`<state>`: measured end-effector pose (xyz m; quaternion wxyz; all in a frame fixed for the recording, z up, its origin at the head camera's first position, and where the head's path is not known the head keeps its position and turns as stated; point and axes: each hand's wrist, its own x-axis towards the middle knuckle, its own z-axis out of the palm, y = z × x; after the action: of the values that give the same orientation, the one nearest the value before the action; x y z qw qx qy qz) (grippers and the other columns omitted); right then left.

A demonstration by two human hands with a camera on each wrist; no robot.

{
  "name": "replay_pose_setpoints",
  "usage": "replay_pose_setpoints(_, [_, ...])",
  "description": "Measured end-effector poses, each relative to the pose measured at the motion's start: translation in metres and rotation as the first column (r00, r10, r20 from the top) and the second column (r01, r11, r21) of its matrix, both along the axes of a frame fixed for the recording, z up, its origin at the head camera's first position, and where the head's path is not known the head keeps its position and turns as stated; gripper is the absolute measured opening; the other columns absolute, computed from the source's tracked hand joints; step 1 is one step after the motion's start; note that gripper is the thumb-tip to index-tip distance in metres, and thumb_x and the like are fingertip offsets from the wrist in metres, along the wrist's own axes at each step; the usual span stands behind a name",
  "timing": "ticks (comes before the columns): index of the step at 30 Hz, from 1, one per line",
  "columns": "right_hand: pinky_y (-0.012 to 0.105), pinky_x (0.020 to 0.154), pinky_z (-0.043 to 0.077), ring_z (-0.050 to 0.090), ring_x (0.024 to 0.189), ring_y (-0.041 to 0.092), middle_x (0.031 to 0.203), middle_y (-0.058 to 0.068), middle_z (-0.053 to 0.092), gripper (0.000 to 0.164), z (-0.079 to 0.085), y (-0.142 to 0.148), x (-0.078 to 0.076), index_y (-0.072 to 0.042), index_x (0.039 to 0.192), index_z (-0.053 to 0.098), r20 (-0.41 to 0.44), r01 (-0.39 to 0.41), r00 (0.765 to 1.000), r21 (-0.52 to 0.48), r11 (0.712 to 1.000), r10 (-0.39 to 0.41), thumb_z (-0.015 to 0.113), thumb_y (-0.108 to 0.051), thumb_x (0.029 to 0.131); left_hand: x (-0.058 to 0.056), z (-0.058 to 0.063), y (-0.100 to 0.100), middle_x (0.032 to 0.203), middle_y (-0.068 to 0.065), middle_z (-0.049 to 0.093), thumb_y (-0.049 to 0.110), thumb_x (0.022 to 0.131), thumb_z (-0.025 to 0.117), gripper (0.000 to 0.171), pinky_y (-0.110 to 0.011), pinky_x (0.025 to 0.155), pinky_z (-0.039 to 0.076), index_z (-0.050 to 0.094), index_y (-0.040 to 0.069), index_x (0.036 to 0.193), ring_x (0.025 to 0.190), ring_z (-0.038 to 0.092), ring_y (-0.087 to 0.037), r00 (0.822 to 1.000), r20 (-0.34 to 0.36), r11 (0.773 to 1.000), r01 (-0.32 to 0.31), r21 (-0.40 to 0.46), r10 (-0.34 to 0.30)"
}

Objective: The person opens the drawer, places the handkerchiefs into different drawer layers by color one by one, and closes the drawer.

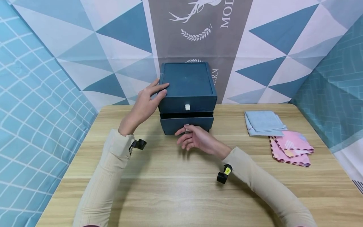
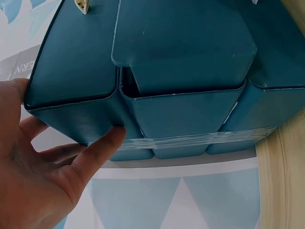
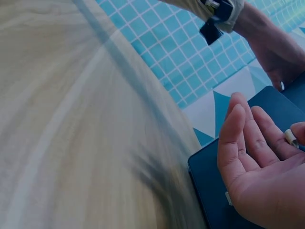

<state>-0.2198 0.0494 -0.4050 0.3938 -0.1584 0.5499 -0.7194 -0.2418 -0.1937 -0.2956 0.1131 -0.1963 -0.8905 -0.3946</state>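
Note:
A dark blue drawer box [image 1: 185, 80] stands against the back wall. Its middle drawer [image 2: 186, 114] is pulled partway out, leaving a dark gap above its front. My left hand [image 1: 144, 102] rests on the box's upper left edge, fingers fairly straight, one fingertip against the side panel. In front of the box, my right hand [image 1: 199, 140] pinches the pulled-out drawer's small white knob [image 3: 289, 138] between thumb and index finger, its other fingers loosely bent. The top drawer's white knob [image 1: 187, 107] is free. The inside of the drawer is hidden.
On the right of the wooden table [image 1: 175, 189] lie a folded light blue cloth [image 1: 266, 121] and a folded pink cloth [image 1: 292, 145] with a dark checked border, overlapping slightly. Clear tape [image 2: 190, 139] runs around the box's side. Patterned sheets cover the walls behind and beside the table.

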Motion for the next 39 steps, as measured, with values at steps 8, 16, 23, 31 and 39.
replay_pose_setpoints(8, [0.033,0.065,0.055,0.065,0.074,0.021,0.096,0.011,0.073,0.048,0.000,0.002,0.014,-0.001,0.125,0.060,0.020,-0.006,1.000,0.008,1.000,0.005,0.041,-0.041,0.106,0.000,0.000,0.000,0.164,-0.001,0.023,0.045,0.105,0.047,0.047,-0.052,0.115,0.029,0.053,0.023,0.146,0.149,0.025,-0.021,1.000,0.002,1.000,0.001,0.002,-0.001])
replay_pose_setpoints(16, [0.033,0.065,0.056,0.065,0.073,0.021,0.096,0.012,0.072,0.050,0.000,0.007,0.030,-0.001,0.125,0.060,0.014,-0.040,0.999,0.026,0.999,0.039,0.041,-0.043,0.106,0.000,0.000,0.001,0.164,-0.001,0.023,0.046,0.104,0.047,0.048,-0.052,0.115,0.029,0.053,0.024,0.146,0.148,0.025,-0.021,1.000,0.003,1.000,0.004,0.007,-0.004])
replay_pose_setpoints(23, [0.031,0.063,0.055,0.065,0.072,0.020,0.095,0.013,0.072,0.050,-0.001,0.008,0.040,0.001,0.125,0.060,0.001,-0.031,1.000,0.032,0.999,0.031,0.042,-0.041,0.106,-0.001,-0.002,0.001,0.164,-0.001,0.023,0.045,0.104,0.047,0.047,-0.052,0.115,0.029,0.053,0.024,0.146,0.148,0.025,-0.021,1.000,-0.002,1.000,0.009,0.019,-0.009])
replay_pose_setpoints(31, [0.031,0.061,0.054,0.064,0.072,0.020,0.095,0.014,0.071,0.053,-0.003,0.010,0.055,0.002,0.129,0.058,0.010,-0.050,0.999,0.030,0.998,0.050,0.042,-0.043,0.105,0.001,-0.002,0.000,0.164,-0.001,0.022,0.045,0.104,0.047,0.047,-0.052,0.115,0.029,0.054,0.024,0.146,0.148,0.025,-0.021,1.000,-0.001,0.999,0.012,0.043,-0.012])
replay_pose_setpoints(39, [0.030,0.060,0.054,0.064,0.071,0.020,0.094,0.015,0.071,0.059,-0.006,0.012,0.069,0.006,0.131,0.055,0.002,-0.057,0.998,0.013,0.998,0.057,0.041,-0.046,0.105,0.000,-0.004,-0.001,0.164,0.000,0.023,0.045,0.104,0.047,0.047,-0.053,0.116,0.027,0.053,0.025,0.146,0.150,0.022,-0.019,1.000,0.006,0.999,0.009,0.051,-0.009])
